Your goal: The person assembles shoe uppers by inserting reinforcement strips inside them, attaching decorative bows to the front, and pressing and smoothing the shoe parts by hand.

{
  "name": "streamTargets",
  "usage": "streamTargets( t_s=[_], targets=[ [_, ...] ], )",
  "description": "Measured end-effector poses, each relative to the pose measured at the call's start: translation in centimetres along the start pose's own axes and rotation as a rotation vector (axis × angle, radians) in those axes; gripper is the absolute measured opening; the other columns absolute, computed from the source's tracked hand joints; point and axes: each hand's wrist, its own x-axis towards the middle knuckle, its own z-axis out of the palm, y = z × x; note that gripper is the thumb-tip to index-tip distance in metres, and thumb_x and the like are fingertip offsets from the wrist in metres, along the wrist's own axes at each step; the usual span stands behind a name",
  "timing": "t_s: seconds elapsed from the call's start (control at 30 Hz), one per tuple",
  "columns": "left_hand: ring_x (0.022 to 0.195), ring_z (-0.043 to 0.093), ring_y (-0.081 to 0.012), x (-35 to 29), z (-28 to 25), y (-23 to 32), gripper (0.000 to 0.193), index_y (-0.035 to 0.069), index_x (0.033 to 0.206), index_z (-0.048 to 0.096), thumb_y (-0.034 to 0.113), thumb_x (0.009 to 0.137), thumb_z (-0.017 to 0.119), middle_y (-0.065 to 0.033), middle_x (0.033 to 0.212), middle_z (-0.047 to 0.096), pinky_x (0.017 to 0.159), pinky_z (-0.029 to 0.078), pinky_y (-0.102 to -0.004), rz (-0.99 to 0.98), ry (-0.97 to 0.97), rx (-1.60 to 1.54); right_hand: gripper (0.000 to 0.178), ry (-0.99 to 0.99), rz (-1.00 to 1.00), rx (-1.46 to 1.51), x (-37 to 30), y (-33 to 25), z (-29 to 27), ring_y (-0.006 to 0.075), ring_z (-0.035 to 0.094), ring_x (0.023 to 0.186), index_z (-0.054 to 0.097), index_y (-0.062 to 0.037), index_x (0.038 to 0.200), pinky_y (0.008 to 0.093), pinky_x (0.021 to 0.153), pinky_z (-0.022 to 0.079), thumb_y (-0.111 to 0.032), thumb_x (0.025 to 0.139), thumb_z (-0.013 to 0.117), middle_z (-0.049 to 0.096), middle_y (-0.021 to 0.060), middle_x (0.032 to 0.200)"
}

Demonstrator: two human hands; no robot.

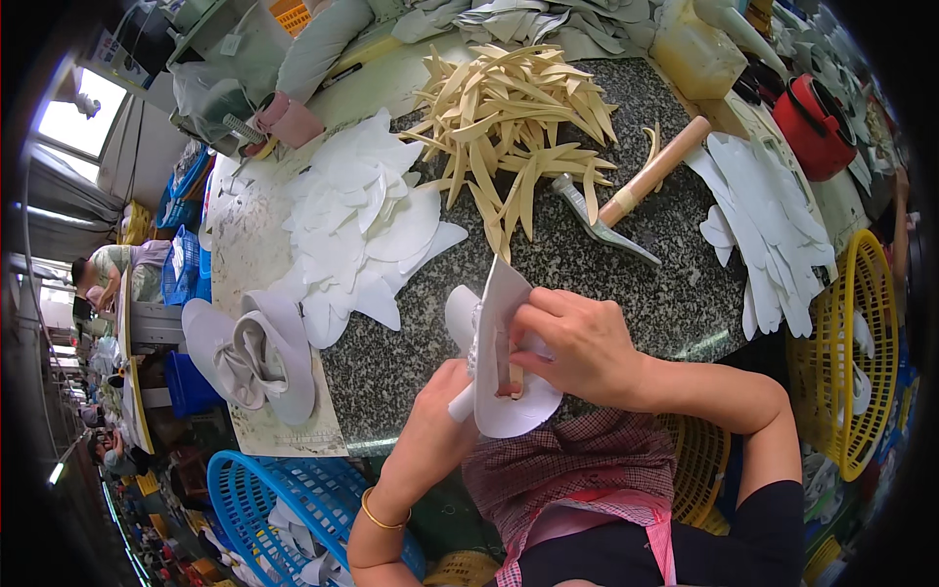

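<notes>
Over the front edge of the speckled stone slab I hold an unfinished white sandal [501,342] on edge, its sole facing right. My left hand [437,406] is closed around its strap side, most of the fingers hidden behind it. The fingers of my right hand [577,342] are bent and closed against the sole's face, near a narrow beige piece [516,376] on it; the exact grip is partly hidden. Ahead lies a heap of curved beige strips [518,117]. Between it and the right edge rests a hammer [655,171] with a wooden handle.
White sole-shaped sheets [362,225] lie left of the slab, above two white sandals [259,362]. Long white pieces [763,225] are stacked at right, near a red container [815,127]. A blue basket [284,489] and a yellow basket [856,342] flank me.
</notes>
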Motion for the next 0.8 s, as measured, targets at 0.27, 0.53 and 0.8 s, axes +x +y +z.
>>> streamTargets(
  t_s=[0.27, 0.53, 0.8],
  targets=[
    [0.102, 0.063, -0.0342, -0.5, 0.6, 0.2, 0.042, 0.01, 0.115, 0.072, 0.0, 0.074, 0.075, -0.0133, 0.111, 0.066, 0.088, 0.054, -0.0428, 0.038, 0.025, -0.002, 0.014, -0.124, -0.057, -0.035, -0.5, 0.8, 0.3, 0.0197, 0.068, 0.077, 0.068, -0.0118, 0.08, 0.0353, 0.057, 0.053, -0.021, 0.077, 0.078, 0.059, 0.0013, 0.085],
    [0.112, 0.067, -0.0361, -3.2, 3.1, -0.2, 0.038, 0.002, 0.11, 0.075, -0.002, 0.072, 0.077, -0.0162, 0.117, 0.071, 0.091, 0.057, -0.042, -0.071, 0.197, -0.153, 0.01, 0.02, -0.569, 0.011, -1.7, 1.1, -0.1, 0.0147, 0.063, 0.082, 0.069, -0.0082, 0.088, 0.0307, 0.075, 0.051, -0.011, 0.079, 0.065, 0.057, 0.0003, 0.083],
    [0.097, 0.069, -0.0366, -5.2, 4.6, -1.6, 0.025, 0.0, 0.09, 0.073, 0.0, 0.065, 0.076, -0.0143, 0.094, 0.07, 0.081, 0.058, -0.044, 0.077, 0.312, 0.118, 0.027, -0.292, -0.575, 0.131, -3.2, 1.9, -1.0, 0.0114, 0.063, 0.104, 0.071, -0.0135, 0.112, 0.0356, 0.1, 0.036, -0.012, 0.087, 0.062, 0.069, -0.0037, 0.108]
  ],
)
